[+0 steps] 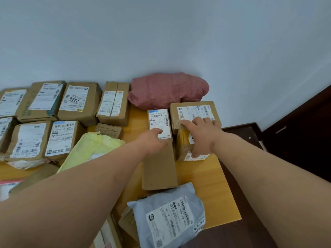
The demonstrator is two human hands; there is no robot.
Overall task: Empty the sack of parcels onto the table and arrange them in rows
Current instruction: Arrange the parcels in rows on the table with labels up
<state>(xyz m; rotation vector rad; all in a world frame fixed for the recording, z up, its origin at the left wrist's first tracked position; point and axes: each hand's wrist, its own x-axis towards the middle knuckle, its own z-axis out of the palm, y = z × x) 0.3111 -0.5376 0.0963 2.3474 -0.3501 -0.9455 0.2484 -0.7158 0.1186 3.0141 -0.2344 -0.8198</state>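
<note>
My left hand [154, 138] rests on the near end of a small labelled cardboard box [159, 120], fingers curled over it. My right hand [200, 135] lies spread over a yellow-taped parcel [184, 140], thumb down its near side and fingertips touching the larger brown box [193, 111] behind it. A plain long carton [159, 169] lies in front of the small box. The crumpled pink sack [168, 90] sits against the wall. Several labelled boxes [78, 102] stand in rows on the left of the yellow table [222, 194].
A grey poly mailer [170, 215] lies at the table's near edge. A pale yellow mailer [93, 151] sits left of my left arm. Dark floor [295, 140] and the table's right edge lie to the right. A white wall stands behind.
</note>
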